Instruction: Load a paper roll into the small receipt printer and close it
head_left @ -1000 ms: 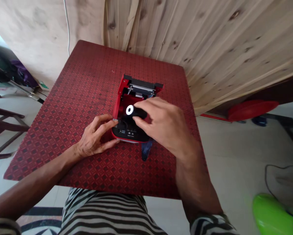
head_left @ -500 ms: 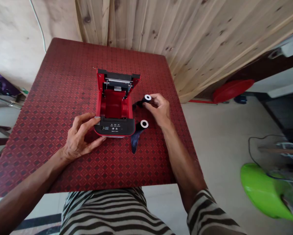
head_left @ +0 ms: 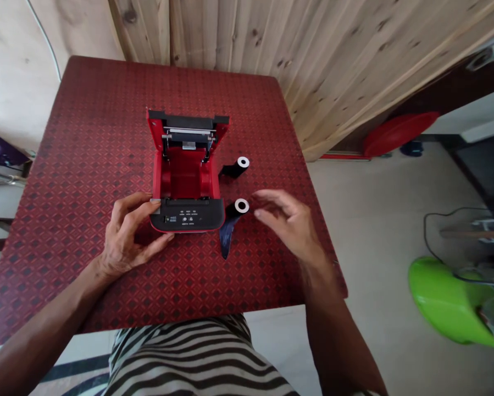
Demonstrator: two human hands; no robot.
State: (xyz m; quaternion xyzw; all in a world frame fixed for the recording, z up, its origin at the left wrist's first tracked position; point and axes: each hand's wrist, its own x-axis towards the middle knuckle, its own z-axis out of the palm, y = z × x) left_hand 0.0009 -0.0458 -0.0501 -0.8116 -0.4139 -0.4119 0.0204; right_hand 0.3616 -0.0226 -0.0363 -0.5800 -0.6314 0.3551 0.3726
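A red and black label printer [head_left: 187, 215] stands on the table with its lid [head_left: 189, 124] raised, and its red inner bay holds nothing that I can see. My left hand [head_left: 125, 236] grips its near left corner, fingers on the grey side tab and thumb at the front edge. Right of the printer lies a roll of black ribbon [head_left: 233, 211] with a white core, its loose end trailing toward me. A second black ribbon roll [head_left: 232, 169] sits farther back. My right hand [head_left: 291, 224] hovers just right of the nearer roll, fingers apart, holding nothing.
The table [head_left: 106, 110] has a red patterned cover and meets a wooden plank wall [head_left: 230, 33] at the back. On the floor to the right stands a bright green plastic object [head_left: 444, 300], with a dark cable nearby. A red round object [head_left: 399, 133] is farther back.
My right hand has let go of the farther ribbon roll and come back toward the nearer one. My left hand stays on the printer. The view has shifted slightly.
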